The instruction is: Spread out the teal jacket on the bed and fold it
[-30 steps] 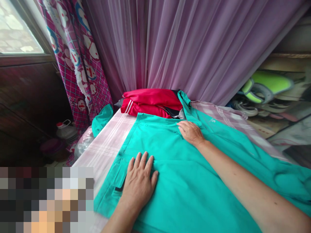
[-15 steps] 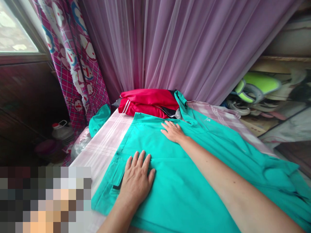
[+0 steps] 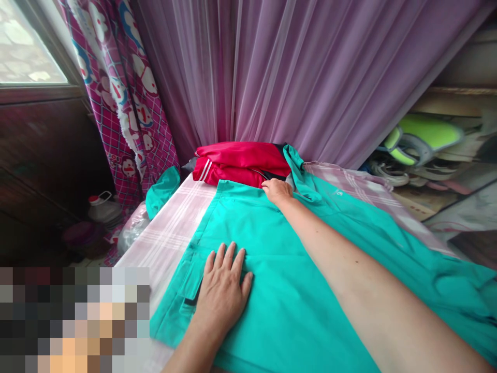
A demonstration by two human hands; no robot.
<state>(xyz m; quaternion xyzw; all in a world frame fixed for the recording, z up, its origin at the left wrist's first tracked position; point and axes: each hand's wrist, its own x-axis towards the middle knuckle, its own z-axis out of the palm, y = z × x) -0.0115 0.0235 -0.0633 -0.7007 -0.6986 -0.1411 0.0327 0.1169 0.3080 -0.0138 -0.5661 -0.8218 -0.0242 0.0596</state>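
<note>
A teal garment (image 3: 272, 243) lies spread over a table covered with a pale pink checked cloth (image 3: 171, 228). My left hand (image 3: 223, 287) rests flat on the garment's near left part, fingers stretched out and apart. My right hand (image 3: 277, 190) reaches across to the garment's far edge, right beside a folded red garment with white stripes (image 3: 240, 163). Its fingers are curled at that edge; whether they pinch the fabric is hidden. One teal sleeve (image 3: 163, 189) hangs off the table's left side.
A purple sheer curtain (image 3: 295, 77) hangs behind the table, with a pink cartoon-print curtain (image 3: 120, 93) at the left by a window. A plastic jug (image 3: 103, 207) stands on the floor at the left. Shoes and clutter (image 3: 423, 145) fill shelves at the right.
My right hand has slid over the teal garment, first leftward and then up to its far edge beside the red garment. My left hand has stayed flat in place.
</note>
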